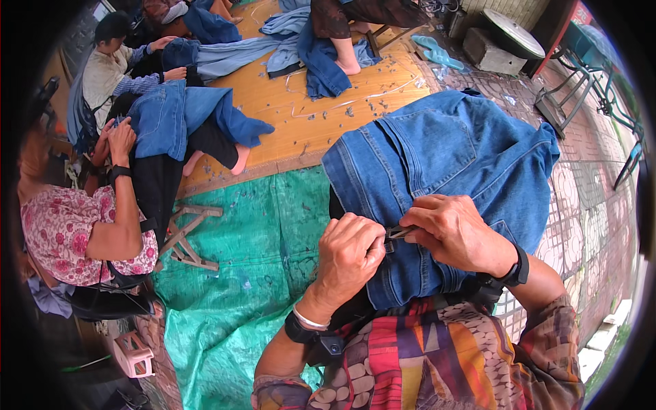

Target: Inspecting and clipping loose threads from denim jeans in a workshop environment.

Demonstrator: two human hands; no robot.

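Observation:
A pair of blue jeans (444, 147) lies across my lap, with stitched seams and a back pocket showing. My left hand (350, 256) is closed at the edge of the denim, fingers pressed together around a bit of it. Close beside it, my right hand (454, 231) pinches small metal thread snips (398, 234), their tips pointing toward my left fingers. Whatever lies right between the tips is too small to make out.
Green sheeting (239, 239) and an orange-brown board (294, 126) strewn with scraps cover the ground ahead. At left sit people handling denim, near a wooden folding stool (191, 236) and a pink plastic stool (133, 354). Blue slippers (437, 53) and a metal-framed chair (581, 89) are at right.

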